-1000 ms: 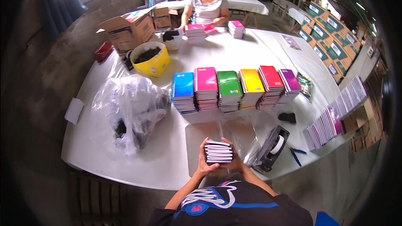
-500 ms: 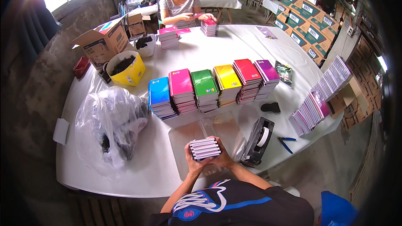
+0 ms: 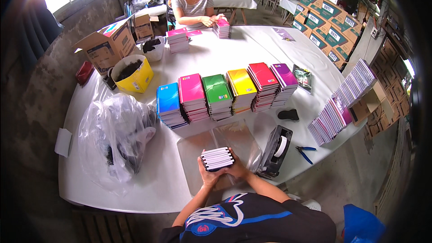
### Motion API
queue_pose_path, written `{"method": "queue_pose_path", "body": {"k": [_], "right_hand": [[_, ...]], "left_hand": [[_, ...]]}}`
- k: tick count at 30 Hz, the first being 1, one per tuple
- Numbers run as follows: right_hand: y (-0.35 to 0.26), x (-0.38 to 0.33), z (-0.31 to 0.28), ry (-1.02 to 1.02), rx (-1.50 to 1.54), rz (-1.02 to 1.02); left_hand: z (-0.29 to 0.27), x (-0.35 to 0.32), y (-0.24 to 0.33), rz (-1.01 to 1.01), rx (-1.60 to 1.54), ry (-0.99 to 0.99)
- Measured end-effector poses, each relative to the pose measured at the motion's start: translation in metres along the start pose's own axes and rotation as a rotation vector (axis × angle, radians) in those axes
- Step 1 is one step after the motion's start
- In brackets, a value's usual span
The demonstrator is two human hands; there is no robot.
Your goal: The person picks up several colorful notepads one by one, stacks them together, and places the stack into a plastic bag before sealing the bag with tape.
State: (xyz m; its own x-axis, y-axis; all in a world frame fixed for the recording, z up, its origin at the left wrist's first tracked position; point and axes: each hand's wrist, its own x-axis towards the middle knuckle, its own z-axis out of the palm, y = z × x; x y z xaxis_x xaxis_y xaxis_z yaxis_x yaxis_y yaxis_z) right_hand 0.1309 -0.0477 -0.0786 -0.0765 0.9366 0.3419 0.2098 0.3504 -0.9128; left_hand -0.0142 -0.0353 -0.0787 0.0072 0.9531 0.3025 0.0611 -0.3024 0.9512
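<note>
Between my left hand (image 3: 208, 176) and my right hand (image 3: 238, 168) is a small stack of notebooks (image 3: 217, 158), gripped from both sides with the white page edges facing up. Transparent plastic bags (image 3: 236, 135) lie flat on the table beneath my hands. Just beyond them stands a row of notebook piles: blue (image 3: 168, 96), pink (image 3: 191, 87), green (image 3: 216, 89), yellow (image 3: 241, 82), red (image 3: 263, 75) and purple (image 3: 284, 75). To the right of my hands sits a black tape dispenser (image 3: 273, 155) with a white roll.
Blue-handled pliers (image 3: 304, 154) and a black item (image 3: 288, 115) lie at right, near leaning notebook stacks (image 3: 330, 119). A stuffed plastic bag (image 3: 119, 137), yellow bin (image 3: 134, 76) and open carton (image 3: 108, 49) stand left. Across the table a person (image 3: 193, 6) handles pink notebooks (image 3: 221, 29).
My hands keep hold of the notebook stack, which has tilted slightly. Across the table, the person's hands have come together at the pink pile; the pink item held up before no longer shows.
</note>
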Motion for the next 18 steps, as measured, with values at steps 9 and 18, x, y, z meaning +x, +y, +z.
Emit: {"method": "queue_pose_path", "body": {"k": [9,18], "right_hand": [[-0.020,0.009,0.003,0.109,0.025,0.023],[-0.021,0.011,-0.001,0.067,0.090,0.140]], "left_hand": [[-0.001,0.004,0.004,0.053,-0.004,0.042],[-0.002,0.003,-0.003,-0.161,-0.035,-0.048]]}}
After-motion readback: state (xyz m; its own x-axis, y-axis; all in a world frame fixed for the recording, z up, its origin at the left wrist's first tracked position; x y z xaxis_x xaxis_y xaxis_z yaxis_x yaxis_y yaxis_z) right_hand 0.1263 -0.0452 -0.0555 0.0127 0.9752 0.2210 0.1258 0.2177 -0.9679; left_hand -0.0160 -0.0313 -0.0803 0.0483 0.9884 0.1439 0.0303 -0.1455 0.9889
